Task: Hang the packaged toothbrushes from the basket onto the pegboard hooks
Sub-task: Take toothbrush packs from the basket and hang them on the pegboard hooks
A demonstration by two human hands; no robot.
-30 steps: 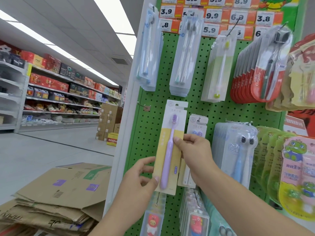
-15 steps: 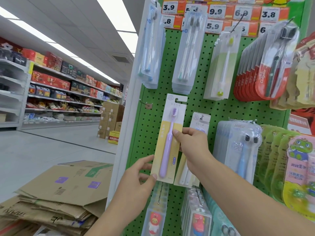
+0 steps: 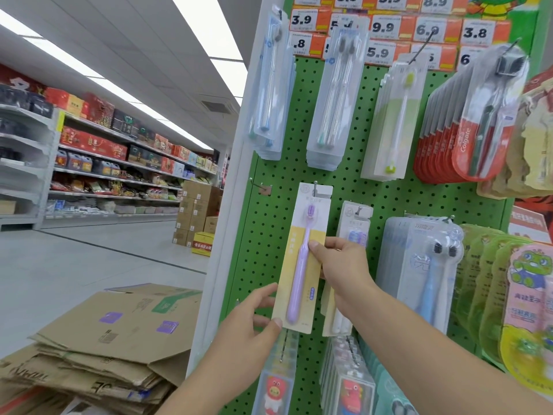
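While the pack was at the hook: the packaged toothbrush [image 3: 302, 259] — purple brush on a yellow and white card — stood upright against the green pegboard [image 3: 386, 202], near its left edge, with the hang-hole in the card's top level with the tip of a metal hook [image 3: 315, 187].
Long axis: the card ran nearly straight up and down, leaning a little rightward toward the top; brush head up, handle down.
Left hand: the left hand [image 3: 251, 327] was below and left of the pack, its thumb pressed on the card's bottom front corner and its fingers curled behind the card's left edge — a pinch at the foot.
Right hand: the right hand [image 3: 341, 268] came in from the right, thumb across the card's face at mid-height and fingers hidden behind it, so it gripped the card's right edge.
Which hand was nearer the hook: the right, holding higher on the card; the left only steadied the bottom.
Relation that mattered: the hook lay straight above both hands, at the card's top edge, and pointed out from the pegboard toward the camera; whether the hole was already threaded I could not tell.
Judged next need: push the card's top back along the hook toward the pegboard, keeping the hole level with the tip.
Neighbour: a second hook [image 3: 359, 211] just to the right carried a similar white-carded pack [image 3: 356, 226], partly hidden behind the right hand.
Basket: not in view.
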